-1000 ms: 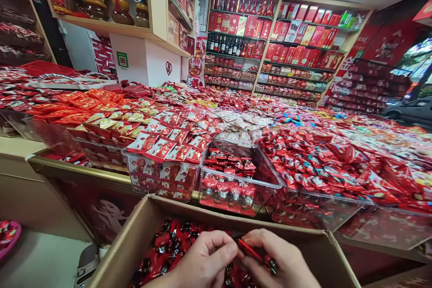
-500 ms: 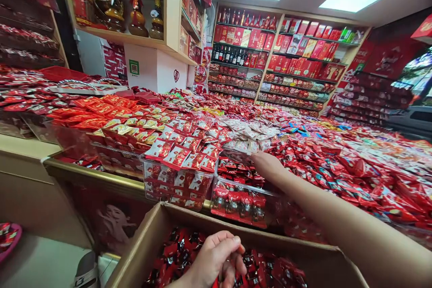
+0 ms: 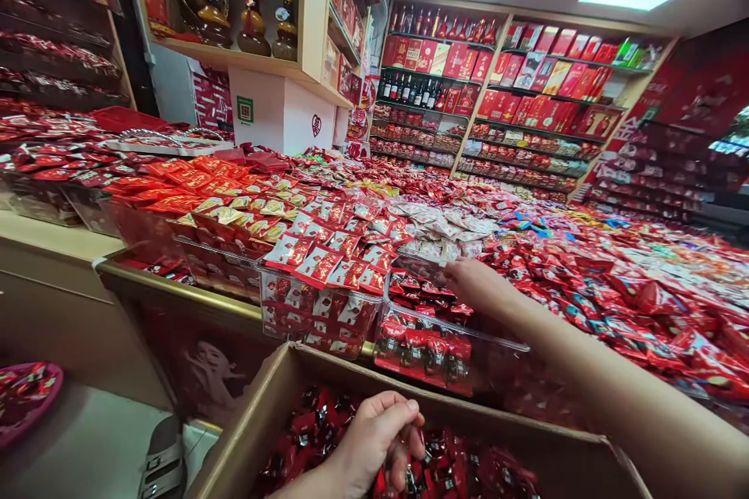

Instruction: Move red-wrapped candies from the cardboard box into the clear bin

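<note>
"Candies [image 3: 316, 421] in red and black wrappers: where do we have them?"

"Loose in the cardboard box [image 3: 562, 456] right in front of us, with more in the clear tub [image 3: 456, 323] on the bench [image 3: 193, 292], some lined up behind its front wall."

"And our hands?"

"Our left hand [image 3: 380, 437] is over the box, its fingers half curled, the thumb lying above them; whether they grip a candy, we cannot tell. Our right hand [image 3: 477, 281] reaches to the tub's far side; its fingers are mostly hidden, so we cannot tell how far open they are or what they hold."

"What surrounds the tub?"

"Red-and-white packets [image 3: 328, 259] heaped just to its left, white packets [image 3: 448, 226] behind it, shiny red packets [image 3: 585, 300] to its right."
</note>
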